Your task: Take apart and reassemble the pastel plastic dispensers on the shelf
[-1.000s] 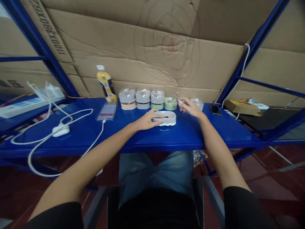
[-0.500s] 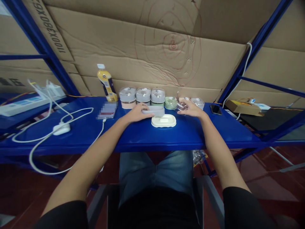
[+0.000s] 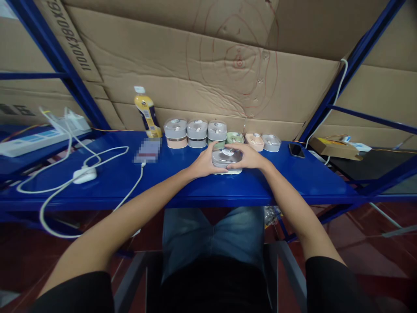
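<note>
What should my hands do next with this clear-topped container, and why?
Perhaps press the clear lid down evenly: the left hand and right hand cup it from both sides, above the white base, and I can't tell whether it is fully seated.

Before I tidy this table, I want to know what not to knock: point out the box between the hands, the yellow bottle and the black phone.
Box (image 3: 227,157): head view, on its top.
Yellow bottle (image 3: 147,114): head view, on its label.
Black phone (image 3: 296,150): head view, on its screen.
</note>
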The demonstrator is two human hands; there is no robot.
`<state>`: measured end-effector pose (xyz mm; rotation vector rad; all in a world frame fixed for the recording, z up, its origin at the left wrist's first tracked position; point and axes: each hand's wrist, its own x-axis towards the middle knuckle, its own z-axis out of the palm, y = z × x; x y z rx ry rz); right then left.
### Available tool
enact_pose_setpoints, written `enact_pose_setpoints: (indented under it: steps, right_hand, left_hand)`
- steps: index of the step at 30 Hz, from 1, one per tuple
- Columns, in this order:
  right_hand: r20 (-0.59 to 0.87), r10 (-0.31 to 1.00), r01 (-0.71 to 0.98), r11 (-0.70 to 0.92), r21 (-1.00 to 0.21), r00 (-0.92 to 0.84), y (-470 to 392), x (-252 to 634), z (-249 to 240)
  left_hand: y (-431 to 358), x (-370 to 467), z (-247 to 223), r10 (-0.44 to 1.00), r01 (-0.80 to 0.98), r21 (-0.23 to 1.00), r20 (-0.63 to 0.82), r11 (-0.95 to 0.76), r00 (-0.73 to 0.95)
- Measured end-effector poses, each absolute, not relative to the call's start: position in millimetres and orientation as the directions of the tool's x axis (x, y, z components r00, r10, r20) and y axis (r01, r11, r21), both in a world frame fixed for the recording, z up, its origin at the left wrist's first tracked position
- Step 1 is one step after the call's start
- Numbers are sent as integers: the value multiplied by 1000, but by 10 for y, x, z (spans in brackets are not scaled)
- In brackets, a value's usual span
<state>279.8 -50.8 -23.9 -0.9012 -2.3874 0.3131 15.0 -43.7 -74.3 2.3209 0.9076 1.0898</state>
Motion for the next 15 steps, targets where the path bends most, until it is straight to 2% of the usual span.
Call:
enact_pose_setpoints:
  steps: [9,15]
  right_hand:
    - [338,689,556,720,-415,-641,-499,2786,-257]
    - [340,691,551,718,-425,-638,-516,2775,-285]
  left_hand:
    - [-456,160,-746,674,406,545,503,-734,542]
    - [-456,145,-731,621,393,490,511,-778,594]
